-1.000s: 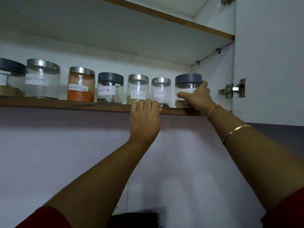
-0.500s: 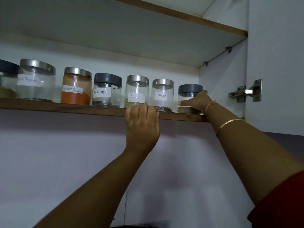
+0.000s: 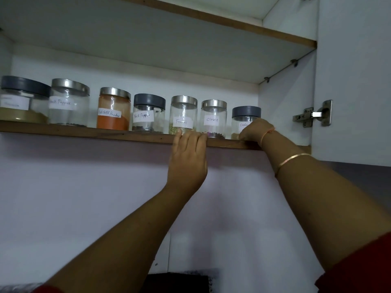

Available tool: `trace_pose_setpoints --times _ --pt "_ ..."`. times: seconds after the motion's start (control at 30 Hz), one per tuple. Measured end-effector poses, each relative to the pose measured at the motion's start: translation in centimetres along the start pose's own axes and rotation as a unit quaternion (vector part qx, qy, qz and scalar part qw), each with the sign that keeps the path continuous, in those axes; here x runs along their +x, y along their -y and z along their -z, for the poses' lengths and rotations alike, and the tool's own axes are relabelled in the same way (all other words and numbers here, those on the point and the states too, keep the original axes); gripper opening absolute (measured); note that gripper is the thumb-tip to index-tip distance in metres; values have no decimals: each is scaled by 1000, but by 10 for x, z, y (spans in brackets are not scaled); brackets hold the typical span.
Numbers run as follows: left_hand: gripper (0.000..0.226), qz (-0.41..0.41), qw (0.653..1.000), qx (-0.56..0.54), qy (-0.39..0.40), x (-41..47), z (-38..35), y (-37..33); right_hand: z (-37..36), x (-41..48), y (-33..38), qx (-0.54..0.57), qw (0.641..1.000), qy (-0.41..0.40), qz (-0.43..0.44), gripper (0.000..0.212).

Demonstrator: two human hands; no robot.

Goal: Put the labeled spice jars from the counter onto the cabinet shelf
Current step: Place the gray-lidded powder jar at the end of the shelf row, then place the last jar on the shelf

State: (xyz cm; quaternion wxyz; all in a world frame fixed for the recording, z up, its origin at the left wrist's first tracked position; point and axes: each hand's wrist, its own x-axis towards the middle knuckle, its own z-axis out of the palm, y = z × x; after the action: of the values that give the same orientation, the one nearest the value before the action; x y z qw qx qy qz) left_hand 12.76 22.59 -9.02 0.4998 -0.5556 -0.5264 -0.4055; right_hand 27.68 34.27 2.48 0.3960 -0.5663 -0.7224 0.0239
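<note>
Right hand [image 3: 255, 132] slid off coriander jar [image 3: 243, 121], now loose; left hand [image 3: 187, 159] still grips shelf edge [image 3: 84, 133].

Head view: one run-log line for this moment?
stage: placing | right hand: on coriander jar, shelf right end | left hand: gripping shelf edge | seven jars on shelf

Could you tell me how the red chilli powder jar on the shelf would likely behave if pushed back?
The red chilli powder jar looks nearly full, so probably heavy for its size. Its clear wall looks smooth, maybe slippery. Broad and squat, it should slide along the shelf rather than tip.
</note>
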Motion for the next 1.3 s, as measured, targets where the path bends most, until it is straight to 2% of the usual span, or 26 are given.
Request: trace_pose_setpoints --times 0.1,0.23,0.33,0.4,0.47,0.57,0.77,0.87,1.0,1.17,1.3 --pt "51 -3 998 -12 58 -6 15 -1 -5 -32 6 52 997 -46 -15 50" --pt "56 11 992 -102 73 -53 32 6 -21 -94 22 136 979 -150 28 37" --pt "53 51 986 -123 99 -122 39 28 -51 -141 34 182 962 -193 69 41" --pt "51 98 978 -125 133 -169 43 46 -82 -173 39 206 957 -188 78 52" --pt "47 138 966 -118 182 -213 50 67 -120 -207 44 223 960 -152 70 58" --pt "43 183 945 -109 246 -264 66 99 -185 -256 48 242 968 -48 37 63" --pt "43 269 902 -81 328 -331 97 136 -304 -347 51 175 973 147 10 63" --pt "47 295 867 -83 392 -362 109 148 -347 -383 48 119 960 253 7 66" --pt "49 316 816 -89 475 -396 123 162 -387 -416 40 36 922 386 -1 79" --pt "49 353 771 -81 523 -412 134 169 -410 -439 30 -4 888 459 -11 78" --pt "48 353 760 -89 538 -419 138 173 -418 -450 22 15 902 431 -16 79"
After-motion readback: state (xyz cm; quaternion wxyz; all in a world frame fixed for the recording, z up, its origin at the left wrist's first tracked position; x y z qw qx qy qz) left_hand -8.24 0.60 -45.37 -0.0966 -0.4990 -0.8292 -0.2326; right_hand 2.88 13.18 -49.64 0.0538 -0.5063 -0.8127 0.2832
